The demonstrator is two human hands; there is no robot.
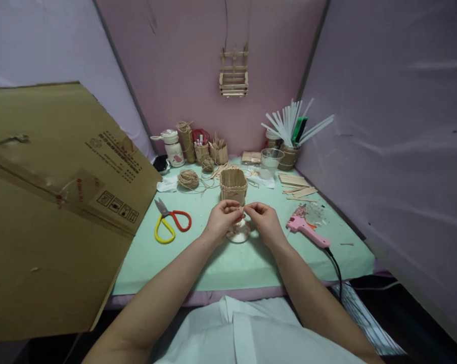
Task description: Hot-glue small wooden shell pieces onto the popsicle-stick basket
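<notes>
My left hand [225,218] and my right hand [262,220] meet in front of me, fingertips pinched together. Between them is something small and pale, too small to make out. Just behind the hands stands a box of wooden craft sticks [233,193] with an open top. Beneath the fingers, a round white dish-like piece [238,233] with reddish marks rests on the green cloth. Scissors [169,221] with one yellow and one red handle lie open to the left. To the right lies a pink hot glue gun [308,231].
A big cardboard sheet [61,212] leans at the left. Twine [188,179], a white bottle [174,149] and stick holders line the back. Loose craft sticks [294,185], a clear cup [271,159] and a pot of glue sticks [288,156] are at the right. The glue gun's cord [338,273] hangs over the edge.
</notes>
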